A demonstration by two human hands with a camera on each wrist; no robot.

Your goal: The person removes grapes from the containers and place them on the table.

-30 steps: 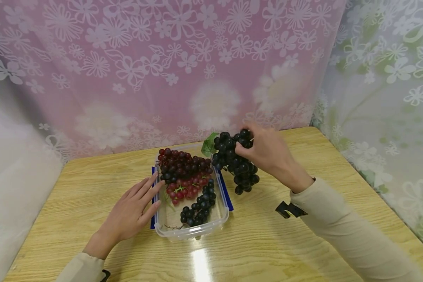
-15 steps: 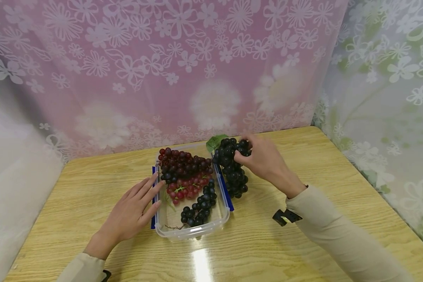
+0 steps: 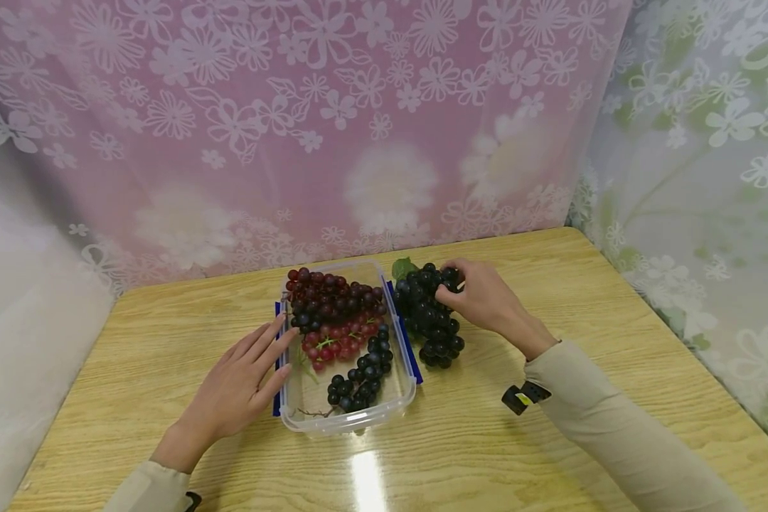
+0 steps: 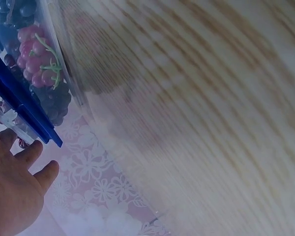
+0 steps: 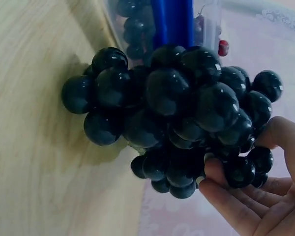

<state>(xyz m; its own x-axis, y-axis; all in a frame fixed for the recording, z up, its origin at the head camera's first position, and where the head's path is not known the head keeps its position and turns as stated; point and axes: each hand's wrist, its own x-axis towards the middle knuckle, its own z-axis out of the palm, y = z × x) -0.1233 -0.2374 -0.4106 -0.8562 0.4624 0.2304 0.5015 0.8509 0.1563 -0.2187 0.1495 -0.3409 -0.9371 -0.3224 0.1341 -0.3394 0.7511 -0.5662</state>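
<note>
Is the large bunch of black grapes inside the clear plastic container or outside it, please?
Outside: the large bunch of black grapes lies on the wooden table beside the clear plastic container, held by the right hand.

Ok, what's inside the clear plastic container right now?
The clear plastic container holds three grape bunches: dark red at the far end, bright red in the middle, and small black nearer. Whatever lies beneath them is covered.
</note>
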